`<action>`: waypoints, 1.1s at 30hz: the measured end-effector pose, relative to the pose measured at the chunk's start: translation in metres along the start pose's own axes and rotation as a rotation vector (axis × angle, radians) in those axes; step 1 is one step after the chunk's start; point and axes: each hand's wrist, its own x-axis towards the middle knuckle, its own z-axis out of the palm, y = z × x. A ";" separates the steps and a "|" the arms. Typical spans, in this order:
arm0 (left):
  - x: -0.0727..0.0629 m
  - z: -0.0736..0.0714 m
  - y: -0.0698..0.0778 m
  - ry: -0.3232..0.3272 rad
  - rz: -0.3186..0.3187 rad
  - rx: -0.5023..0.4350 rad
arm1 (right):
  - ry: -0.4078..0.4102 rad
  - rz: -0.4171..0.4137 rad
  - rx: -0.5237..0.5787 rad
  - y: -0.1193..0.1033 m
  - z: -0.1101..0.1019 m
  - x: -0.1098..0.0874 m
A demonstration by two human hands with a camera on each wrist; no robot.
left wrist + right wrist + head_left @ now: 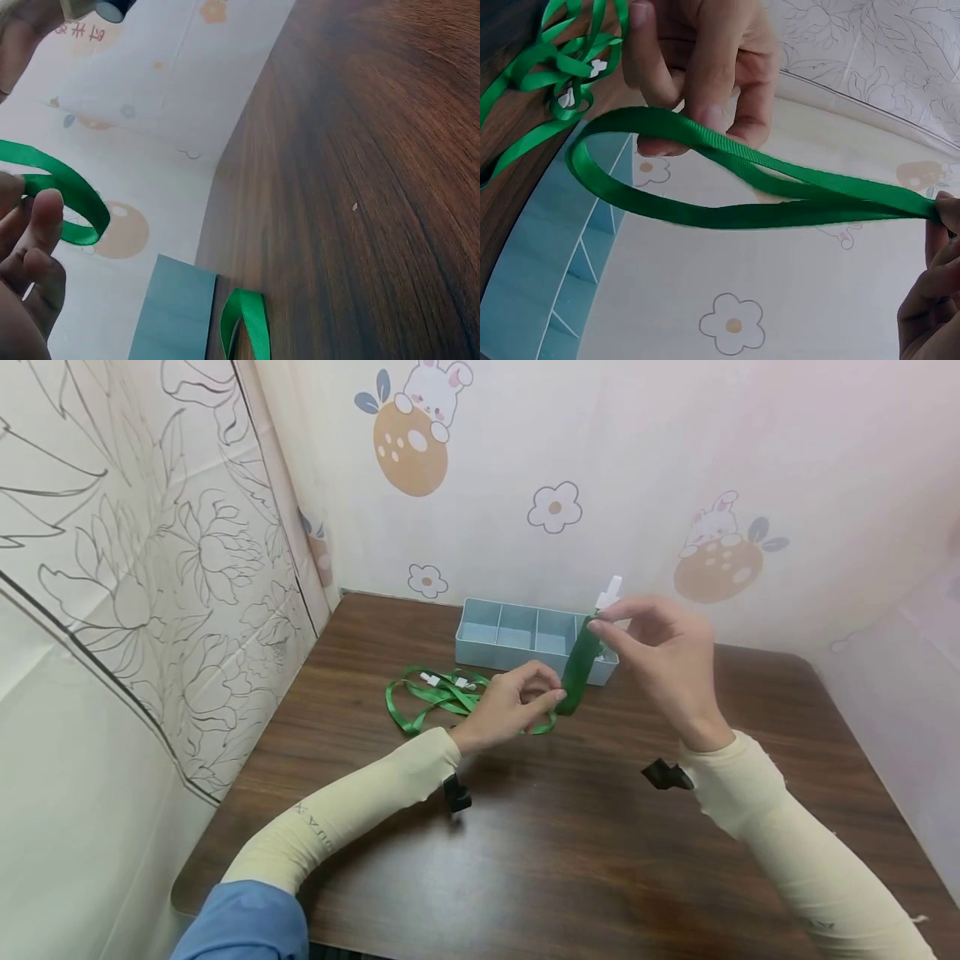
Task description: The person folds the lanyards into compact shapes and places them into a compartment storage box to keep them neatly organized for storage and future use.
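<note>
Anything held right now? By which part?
Green lanyard: right hand pinches its gathered upper end, by the white clip; left hand pinches it near the lower loop.

Divided tray point(495, 653) stands at the rear of the counter point(525, 860), before the back wall point(487, 535). Loose ribbons point(411, 722) lie on the counter, forward and left of the tray. Held ribbon point(578, 670) is above the counter, before the tray's right part, between left hand point(516, 700), lower, and right hand point(669, 662), higher. Clip point(609, 593) sits at its upper end. Side wall point(187, 568) lies left of the counter.
</note>
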 end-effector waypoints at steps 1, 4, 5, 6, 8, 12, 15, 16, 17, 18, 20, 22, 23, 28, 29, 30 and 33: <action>0.000 0.001 0.000 0.005 -0.001 -0.008 | 0.002 0.001 0.003 0.000 0.000 0.000; 0.000 0.005 -0.001 -0.015 -0.011 -0.037 | 0.015 0.016 0.015 -0.002 0.000 0.001; 0.000 0.006 -0.001 -0.032 -0.012 -0.046 | 0.020 0.022 0.015 -0.003 0.000 0.001; 0.000 0.008 -0.002 -0.052 -0.010 -0.052 | 0.023 0.028 0.016 -0.004 0.000 0.002; -0.001 0.010 -0.003 -0.094 -0.005 -0.048 | 0.032 0.039 0.016 -0.005 0.000 0.002; -0.004 0.014 -0.005 -0.152 0.022 0.008 | 0.039 0.054 0.035 -0.008 -0.001 0.003; -0.005 0.015 -0.005 -0.181 0.047 0.061 | 0.046 0.068 0.039 -0.010 -0.002 0.003; -0.005 0.015 -0.006 -0.188 0.071 0.082 | 0.050 0.072 0.034 -0.010 -0.003 0.002; -0.005 0.015 -0.006 -0.193 0.104 0.106 | 0.055 0.077 0.033 -0.010 -0.004 0.002; -0.005 0.016 -0.007 -0.194 0.141 0.132 | 0.061 0.082 0.028 -0.011 -0.005 0.002; -0.005 0.017 -0.007 -0.186 0.220 0.180 | 0.076 0.089 0.021 -0.011 -0.006 0.003; -0.005 0.018 -0.008 -0.161 0.270 0.200 | 0.097 0.095 0.037 -0.010 -0.007 0.003; -0.006 0.018 -0.008 -0.145 0.276 0.199 | 0.108 0.103 0.057 -0.009 -0.008 0.004; -0.010 0.020 -0.004 -0.043 0.245 0.144 | 0.184 0.148 0.217 0.003 -0.010 0.009; -0.011 0.021 -0.003 -0.025 0.242 0.139 | 0.199 0.154 0.254 0.007 -0.011 0.010; -0.011 0.021 -0.003 -0.013 0.241 0.133 | 0.216 0.159 0.287 0.012 -0.011 0.012; -0.013 0.022 -0.002 0.010 0.230 0.119 | 0.247 0.156 0.352 0.023 -0.013 0.015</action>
